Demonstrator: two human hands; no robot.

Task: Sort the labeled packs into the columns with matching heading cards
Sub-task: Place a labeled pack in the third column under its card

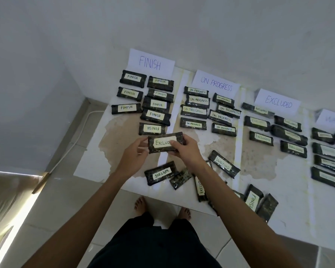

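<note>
Sorting looked mostly done.
Left grip (133, 152) and right grip (186, 149) pinched an EXCLUDED pack (163, 144); sorted packs (157, 104) filled columns, several loose packs (223, 164) lay unsorted.

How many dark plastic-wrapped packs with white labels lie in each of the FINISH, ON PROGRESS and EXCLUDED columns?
FINISH-labelled dark wrapped packs: 8
ON PROGRESS-labelled packs: 8
EXCLUDED-labelled packs: 6
Total: 22
The held EXCLUDED pack, gripped by the left hand and right hand, is not counted.

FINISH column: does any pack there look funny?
Yes. The lowest FINISH pack, just beyond the EXCLUDED pack that the left hand and right hand hold, lies upside down: its label reads inverted, while the others there read upright.
</note>
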